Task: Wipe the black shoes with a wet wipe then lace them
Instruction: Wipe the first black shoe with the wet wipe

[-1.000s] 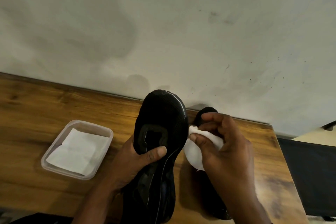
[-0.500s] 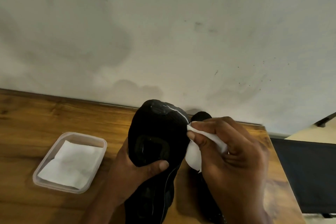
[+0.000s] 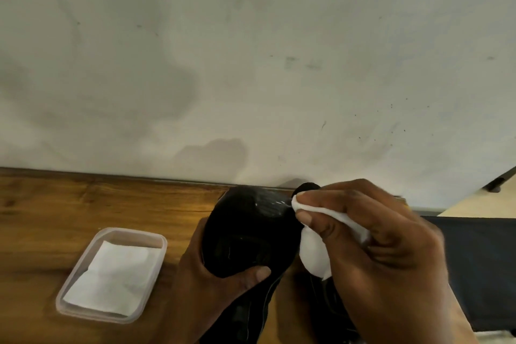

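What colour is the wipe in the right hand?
White. The wet wipe, bunched in the right hand, shows best in the head view.

Glossy black shoe [image 3: 245, 234]; soft white wipe [image 3: 315, 254]; translucent plastic tray [image 3: 83, 262]; grained wooden table [image 3: 55, 212]

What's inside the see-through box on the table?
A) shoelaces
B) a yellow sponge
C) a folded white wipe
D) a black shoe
C: a folded white wipe lies flat inside the clear plastic box, and nothing else shows in it.
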